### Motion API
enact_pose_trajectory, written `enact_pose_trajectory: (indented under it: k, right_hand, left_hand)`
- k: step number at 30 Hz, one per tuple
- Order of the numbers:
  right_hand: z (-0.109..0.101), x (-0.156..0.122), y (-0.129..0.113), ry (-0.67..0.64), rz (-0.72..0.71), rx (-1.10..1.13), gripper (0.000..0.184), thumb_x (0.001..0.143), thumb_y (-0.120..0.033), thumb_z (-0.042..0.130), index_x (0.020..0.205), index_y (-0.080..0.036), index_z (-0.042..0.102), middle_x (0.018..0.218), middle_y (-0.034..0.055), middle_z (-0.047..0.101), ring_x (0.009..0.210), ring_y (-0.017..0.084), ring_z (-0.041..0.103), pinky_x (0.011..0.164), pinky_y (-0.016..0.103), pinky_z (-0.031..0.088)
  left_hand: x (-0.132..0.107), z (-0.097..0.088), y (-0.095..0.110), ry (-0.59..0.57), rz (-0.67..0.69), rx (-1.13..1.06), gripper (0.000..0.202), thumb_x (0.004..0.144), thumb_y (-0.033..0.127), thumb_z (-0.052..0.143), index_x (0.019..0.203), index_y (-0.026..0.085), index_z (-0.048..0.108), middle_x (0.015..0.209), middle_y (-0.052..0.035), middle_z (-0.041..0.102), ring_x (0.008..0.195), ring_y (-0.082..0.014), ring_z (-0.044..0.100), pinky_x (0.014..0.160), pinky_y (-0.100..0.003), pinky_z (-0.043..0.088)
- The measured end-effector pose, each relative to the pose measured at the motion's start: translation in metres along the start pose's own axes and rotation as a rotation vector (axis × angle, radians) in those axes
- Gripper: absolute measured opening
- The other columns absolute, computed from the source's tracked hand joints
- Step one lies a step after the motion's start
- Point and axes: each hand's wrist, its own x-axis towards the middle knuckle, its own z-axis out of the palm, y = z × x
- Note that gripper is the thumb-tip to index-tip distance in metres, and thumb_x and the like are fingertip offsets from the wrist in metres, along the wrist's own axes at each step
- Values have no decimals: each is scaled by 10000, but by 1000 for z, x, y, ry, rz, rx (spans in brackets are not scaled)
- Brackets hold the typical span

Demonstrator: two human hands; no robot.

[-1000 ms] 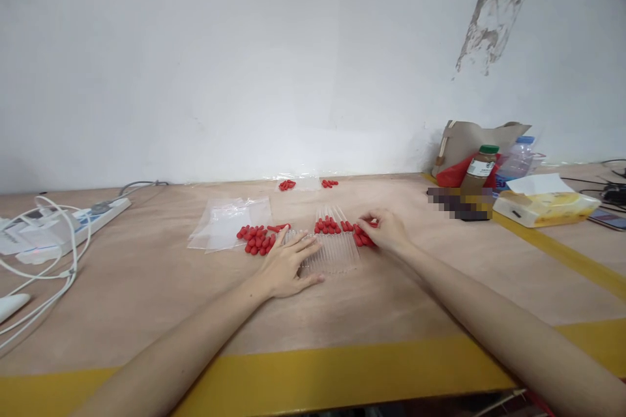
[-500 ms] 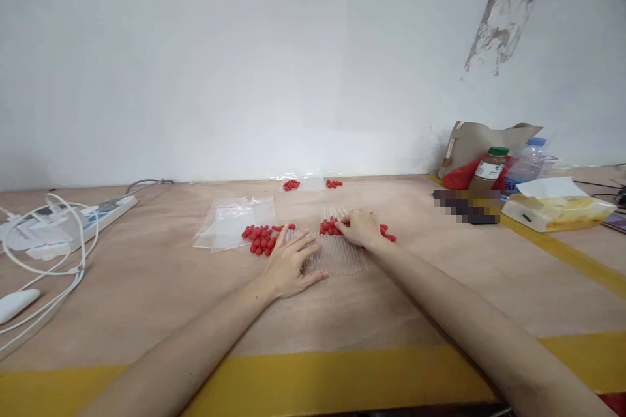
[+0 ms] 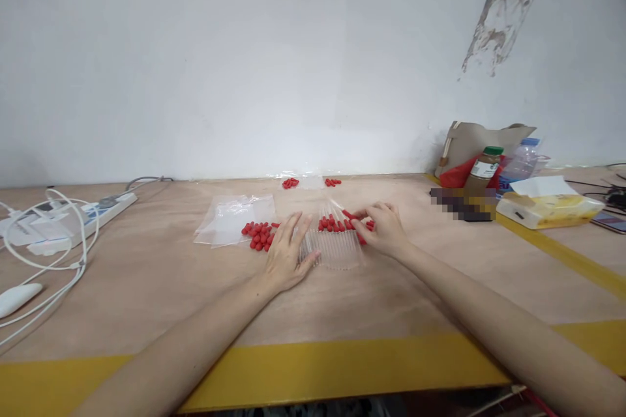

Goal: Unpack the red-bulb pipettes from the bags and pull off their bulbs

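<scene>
My left hand (image 3: 287,255) lies flat with its fingers stretched out, between a heap of red rubber bulbs (image 3: 260,234) and a row of thin clear tubes (image 3: 337,251). Its thumb rests on the left side of the tubes. Across the upper part of the row sit several red bulbs (image 3: 334,224), side by side. At the row's right end, my right hand (image 3: 384,228) pinches a slim red bulb (image 3: 349,214) between thumb and fingers. More red bulbs show beneath and beside that hand, partly hidden by it.
Clear plastic bags (image 3: 229,221) lie left of the heap. Two small groups of red bulbs (image 3: 290,183) sit near the wall. A power strip (image 3: 115,208) with white cables is at left. Bottles (image 3: 483,172), a bag (image 3: 489,137) and a tissue pack (image 3: 550,205) stand at right.
My right hand has shifted right along the tubes, uncovering more bulbs in the row; a slim red bulb now shows at its fingertips. My left hand's fingers have turned to point more away from me.
</scene>
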Motion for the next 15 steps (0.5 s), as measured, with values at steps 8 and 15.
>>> enact_pose_trajectory:
  k: [8,15]
  right_hand:
    - [9,-41,-7,70,-334,-56,141,806,-218,485,826,-215,624,777,17,659,832,172,508,870,364,230]
    - [13,-43,-13,103,-408,-71,127,812,-243,497,839,-220,620,807,5,669,817,170,514,908,384,232]
  left_hand:
    - [0,-5,9,14,186,125,325,841,235,477,1159,282,526,1183,-60,558,1122,-246,460,1015,-526,202]
    - [2,-5,15,-12,226,122,187,855,185,455,889,228,634,730,4,656,770,-158,574,1018,-527,179]
